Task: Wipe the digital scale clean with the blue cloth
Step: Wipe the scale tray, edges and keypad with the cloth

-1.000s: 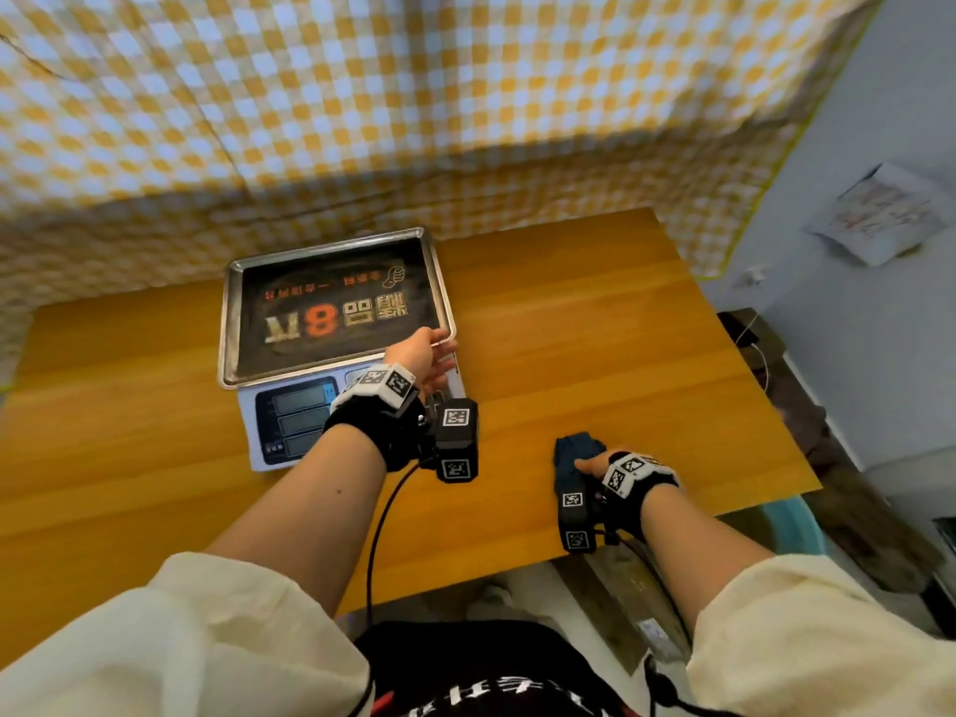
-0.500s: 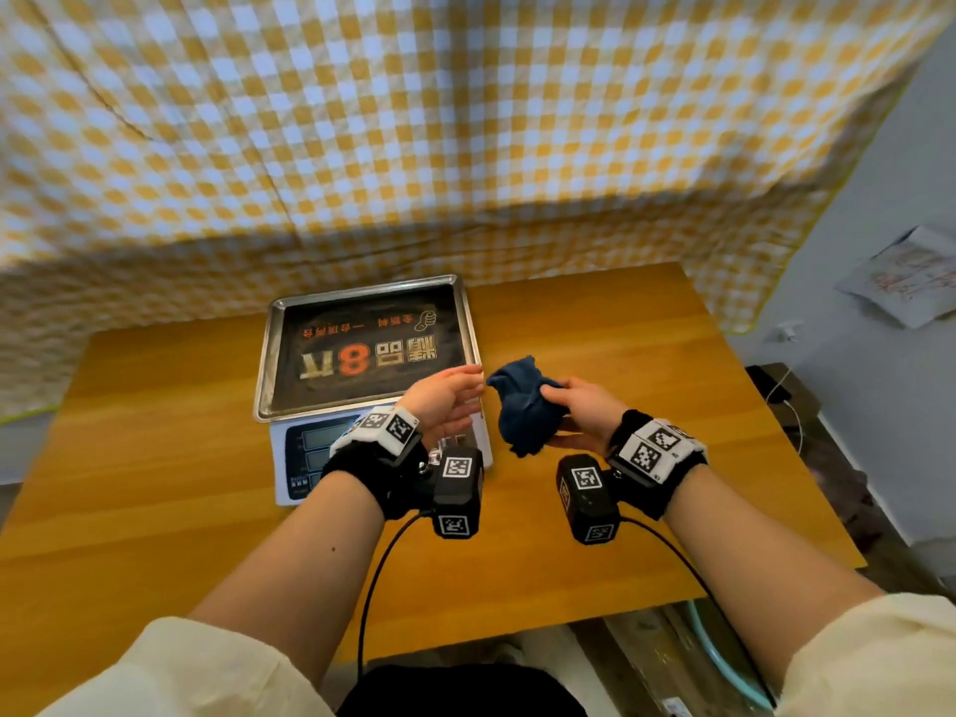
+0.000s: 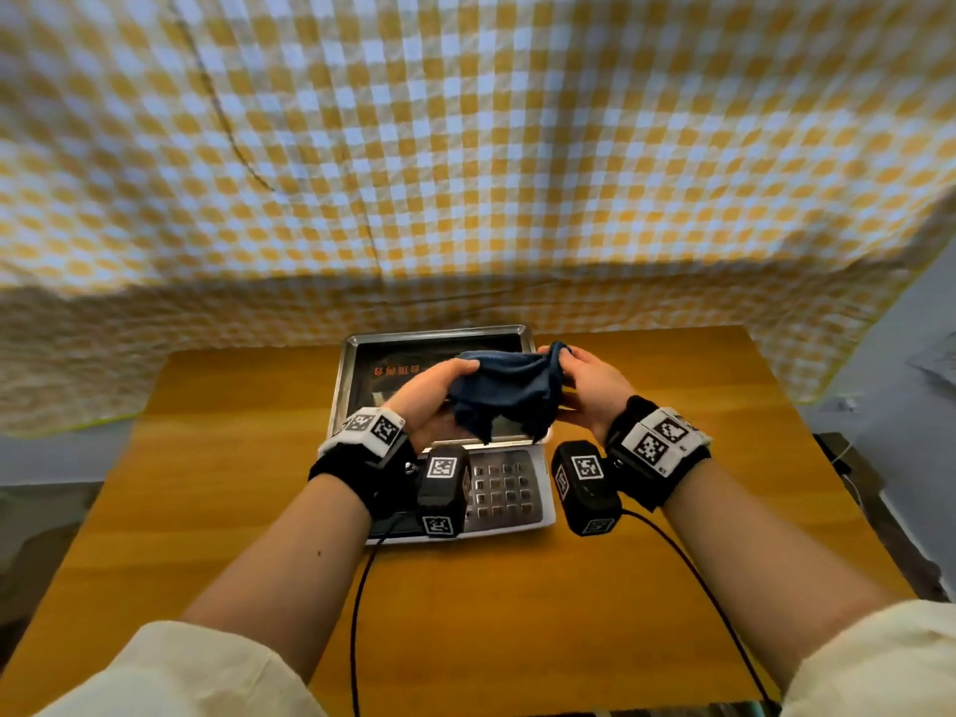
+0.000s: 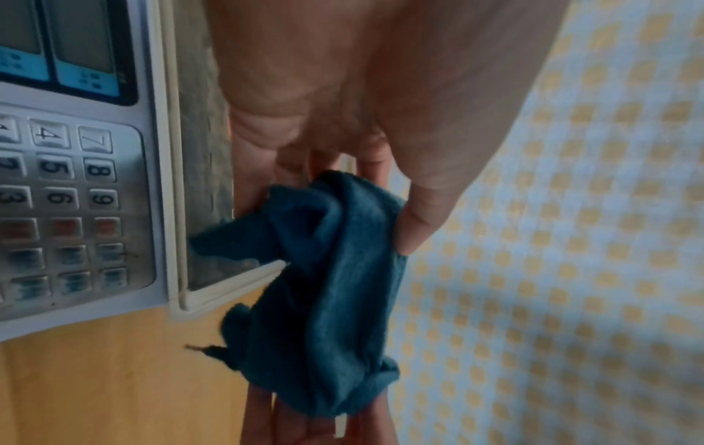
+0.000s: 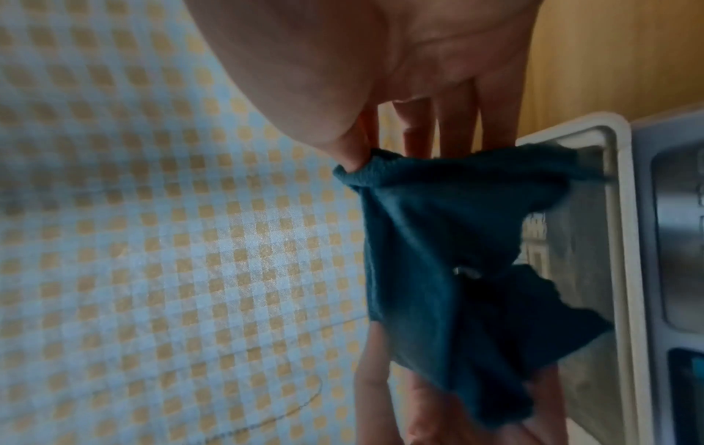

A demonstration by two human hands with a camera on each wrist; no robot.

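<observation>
The digital scale [image 3: 509,491] stands on the wooden table [image 3: 646,509], with a steel weighing tray [image 3: 352,354] on top and a keypad [image 4: 61,198] at the front. A dark blue cloth [image 3: 509,390] hangs stretched between both hands just above the tray. My left hand [image 3: 429,393] pinches its left end between thumb and fingers. My right hand [image 3: 582,382] pinches its right end. In the left wrist view the cloth [image 4: 327,286] runs from my thumb down to the other hand's fingers. In the right wrist view the cloth [image 5: 449,271] hangs beside the tray's rim [image 5: 617,210].
A yellow and white checked sheet [image 3: 465,147] hangs behind the table and drapes over its far edge. Black cables [image 3: 357,613] run from the wrist cameras toward my body. Bare table top lies on both sides of the scale.
My right hand lifted the cloth from the table's front edge and carried it over the scale. My left hand left the scale's edge and took the cloth's other end, spreading it.
</observation>
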